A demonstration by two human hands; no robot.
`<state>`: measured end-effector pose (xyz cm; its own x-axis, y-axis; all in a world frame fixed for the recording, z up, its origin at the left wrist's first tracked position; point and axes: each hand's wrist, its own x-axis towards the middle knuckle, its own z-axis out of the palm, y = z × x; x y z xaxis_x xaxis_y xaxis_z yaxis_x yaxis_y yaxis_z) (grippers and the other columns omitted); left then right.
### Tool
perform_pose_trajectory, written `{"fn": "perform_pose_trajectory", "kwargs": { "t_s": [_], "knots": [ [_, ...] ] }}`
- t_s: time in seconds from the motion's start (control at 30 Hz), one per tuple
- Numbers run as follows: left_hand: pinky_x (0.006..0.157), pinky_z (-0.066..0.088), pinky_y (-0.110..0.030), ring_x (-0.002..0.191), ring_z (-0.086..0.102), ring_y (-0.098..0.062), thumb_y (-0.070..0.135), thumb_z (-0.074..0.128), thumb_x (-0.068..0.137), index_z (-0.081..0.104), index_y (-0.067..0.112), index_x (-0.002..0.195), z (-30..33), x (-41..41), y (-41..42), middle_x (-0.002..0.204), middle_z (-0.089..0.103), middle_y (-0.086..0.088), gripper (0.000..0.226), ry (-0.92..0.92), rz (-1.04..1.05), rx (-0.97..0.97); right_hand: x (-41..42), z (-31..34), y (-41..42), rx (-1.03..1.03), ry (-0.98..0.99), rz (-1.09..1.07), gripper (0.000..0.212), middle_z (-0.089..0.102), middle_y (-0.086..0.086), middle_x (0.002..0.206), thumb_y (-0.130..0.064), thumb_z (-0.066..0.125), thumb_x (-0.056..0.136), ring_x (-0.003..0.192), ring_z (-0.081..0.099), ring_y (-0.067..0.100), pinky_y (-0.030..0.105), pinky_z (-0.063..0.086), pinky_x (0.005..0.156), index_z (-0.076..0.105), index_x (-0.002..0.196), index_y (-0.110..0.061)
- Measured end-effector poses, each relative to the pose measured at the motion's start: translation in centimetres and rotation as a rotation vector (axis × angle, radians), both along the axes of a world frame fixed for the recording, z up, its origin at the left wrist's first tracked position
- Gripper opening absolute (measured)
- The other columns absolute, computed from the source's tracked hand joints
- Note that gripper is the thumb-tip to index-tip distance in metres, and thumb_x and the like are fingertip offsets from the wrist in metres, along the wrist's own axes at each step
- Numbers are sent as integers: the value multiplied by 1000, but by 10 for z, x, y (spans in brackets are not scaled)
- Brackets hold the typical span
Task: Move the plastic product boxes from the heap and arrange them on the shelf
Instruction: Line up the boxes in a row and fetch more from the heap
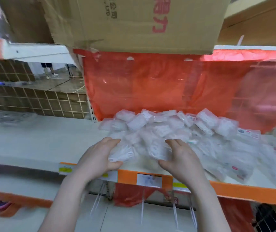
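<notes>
Between both hands, at front edge of shelf [33,143]: near side of heap [167,129] of clear plastic boxes, piled w/ red plastic sheet [159,84] behind. Left hand [100,156] curled round one box [123,154], thumb under, fingers over top. Right hand [180,156] apart from left, fingers hooked over another box [157,150] beside it, thumb near shelf lip; looks like a grip, blur makes it hard to confirm. Step in hand, prob.: picking boxes off heap. Most of heap untouched, so early on. Left of left hand: bare shelf, likely spot for rows. Next move calls for lifting w/o dragging neighbours off edge, then setting down squarely, side by side. Above hands: cardboard carton [142,22] overhanging.
</notes>
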<state>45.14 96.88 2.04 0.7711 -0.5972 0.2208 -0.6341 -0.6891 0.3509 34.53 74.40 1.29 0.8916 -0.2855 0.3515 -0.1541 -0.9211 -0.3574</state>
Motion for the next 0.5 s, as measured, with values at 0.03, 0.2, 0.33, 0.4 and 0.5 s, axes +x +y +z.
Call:
{"fn": "perform_pose_trajectory", "kwargs": {
  "t_s": [0.03, 0.2, 0.33, 0.4, 0.5],
  "knots": [
    [96, 37, -26, 122, 47, -11, 40, 72, 76, 42, 24, 140, -1, 2, 22, 133, 45, 9, 72, 0, 15, 16, 5, -3, 19, 8, 3, 12, 66, 51, -3, 125, -39, 65, 74, 118, 44, 17, 26, 36, 90, 45, 133, -19],
    [95, 38, -27, 120, 48, -14, 39, 72, 75, 43, 24, 138, -6, 15, 128, 133, 45, 6, 71, 16, 89, 82, 32, -16, 112, 30, 34, 78, 64, 53, 1, 123, -38, 67, 73, 119, 46, 20, 29, 36, 92, 48, 131, -17],
    [94, 41, -29, 120, 48, -15, 40, 70, 76, 43, 24, 138, -6, 26, 201, 133, 45, 5, 70, 19, 169, 109, 60, -18, 177, 30, 56, 139, 62, 54, 0, 122, -38, 66, 73, 117, 47, 19, 30, 38, 91, 49, 129, -18],
    [94, 41, -30, 120, 48, -16, 40, 70, 76, 42, 22, 140, -4, 34, 230, 134, 45, 4, 71, 26, 206, 104, 75, -17, 204, 26, 58, 174, 61, 54, -1, 120, -39, 66, 72, 116, 48, 18, 29, 38, 89, 49, 128, -19],
    [94, 42, -32, 120, 48, -17, 40, 69, 77, 40, 21, 141, -3, 48, 267, 135, 44, 3, 72, 26, 260, 73, 101, -16, 240, 19, 46, 227, 62, 54, 0, 119, -37, 68, 72, 115, 48, 19, 28, 38, 88, 49, 128, -19]
  ]
}}
